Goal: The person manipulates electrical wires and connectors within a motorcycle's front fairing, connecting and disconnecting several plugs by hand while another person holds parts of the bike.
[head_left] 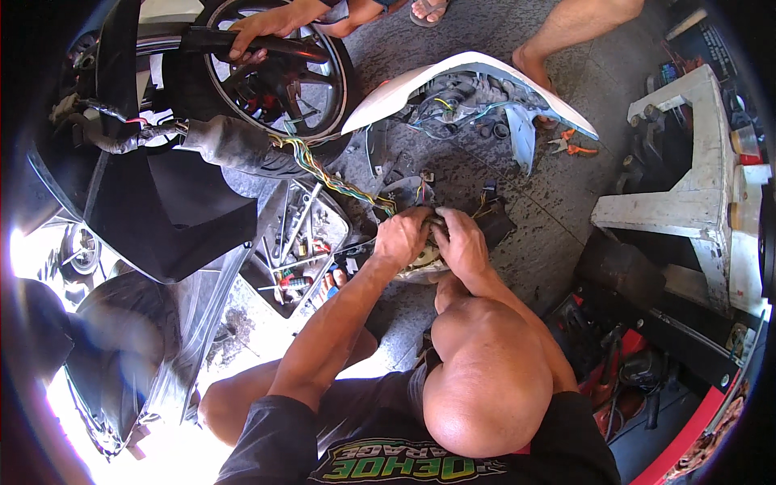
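My left hand (402, 238) and my right hand (462, 245) meet in front of me, fingers closed and bent inward, their tips almost touching. A small dark piece shows between the fingertips, mostly hidden, and I cannot tell its kind. A bundle of colored wires (327, 175) runs from a dark wrapped harness (230, 144) at the left to beside my left fingers. Under my hands a round part with yellowish areas (424, 260) is partly covered. More loose wires (485, 202) lie just beyond my right hand.
A tray of tools (343, 212) lies left of my hands. Beyond stand a motorcycle wheel (350, 89) and a white fairing (404, 90), with orange-handled pliers (575, 148) nearby. Another person's hand (267, 26) grips a black bar. A white stool (687, 206) stands right.
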